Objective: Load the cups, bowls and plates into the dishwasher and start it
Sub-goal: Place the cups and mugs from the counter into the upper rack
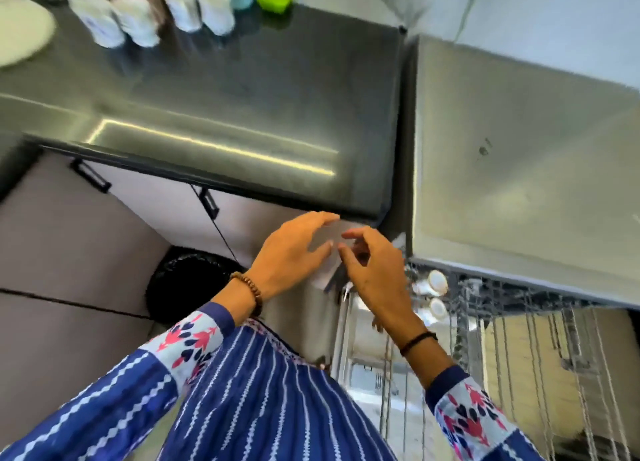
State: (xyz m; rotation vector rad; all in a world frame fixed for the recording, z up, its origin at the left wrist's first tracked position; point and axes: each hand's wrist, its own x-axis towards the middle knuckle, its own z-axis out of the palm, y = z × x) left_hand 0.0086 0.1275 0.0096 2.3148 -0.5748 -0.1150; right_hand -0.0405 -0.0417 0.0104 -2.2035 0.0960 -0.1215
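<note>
Your left hand (294,252) has its grip curled round a pale, blurred cup (325,277). It's out in front of you, just off the counter (242,97) edge and beside the open dishwasher (519,183). Your right hand (375,280) sits at the cup's other side with bent fingers. Is that grip pinching the cup or only hovering close? Through the blur I cannot tell.

Two rack cups (433,284) are in the rack (464,322), just beside your right wrist. The counter cups (138,20) and a plate (20,31) wait at the far end of the counter, well apart from your hands.

I'd judge this cup light, stiff and breakable, and probably slick with glaze. Hold it round the body with the whole hand, not by the rim with fingertips. Next job, I reckon, is setting it mouth-down beside the rack cups, and mind you don't knock it against them.
</note>
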